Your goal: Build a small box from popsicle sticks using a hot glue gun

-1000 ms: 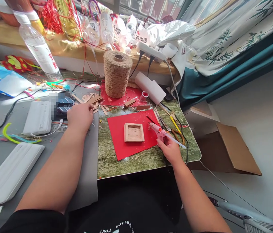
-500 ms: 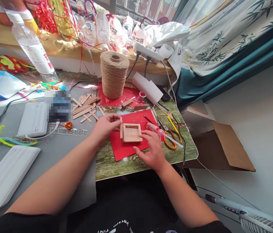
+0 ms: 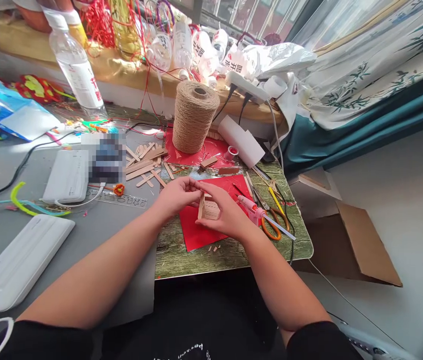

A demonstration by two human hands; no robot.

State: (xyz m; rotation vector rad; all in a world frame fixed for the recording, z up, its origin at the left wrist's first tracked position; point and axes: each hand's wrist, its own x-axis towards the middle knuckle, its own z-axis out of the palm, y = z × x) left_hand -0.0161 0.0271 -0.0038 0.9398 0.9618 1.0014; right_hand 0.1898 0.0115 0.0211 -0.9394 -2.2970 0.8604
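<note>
A small open box of wooden craft sticks [image 3: 211, 212] lies on a red sheet [image 3: 192, 237]. My right hand [image 3: 228, 212] arches over it, its thumb on the near left corner and its fingertips at the far left corner, gripping the box across its left side. Pinched at that far left corner, my left hand [image 3: 177, 199] has its fingers closed by the box's left wall, on a craft stick [image 3: 201, 207] set upright along that side. The fingers of both hands meet there and hide part of the stick and the box's far wall.
Right of the box lie a pink glue gun [image 3: 251, 207] and orange-handled scissors [image 3: 271, 227]. Behind are loose craft sticks [image 3: 145, 165] and a twine spool [image 3: 195, 120]. White power banks [image 3: 27, 260] sit left; a black cable [image 3: 290, 240] crosses the table's right side.
My right hand has moved left from the box's right side to span its left side. My left hand stays by the left wall with the stick. The whole view has shifted slightly.
</note>
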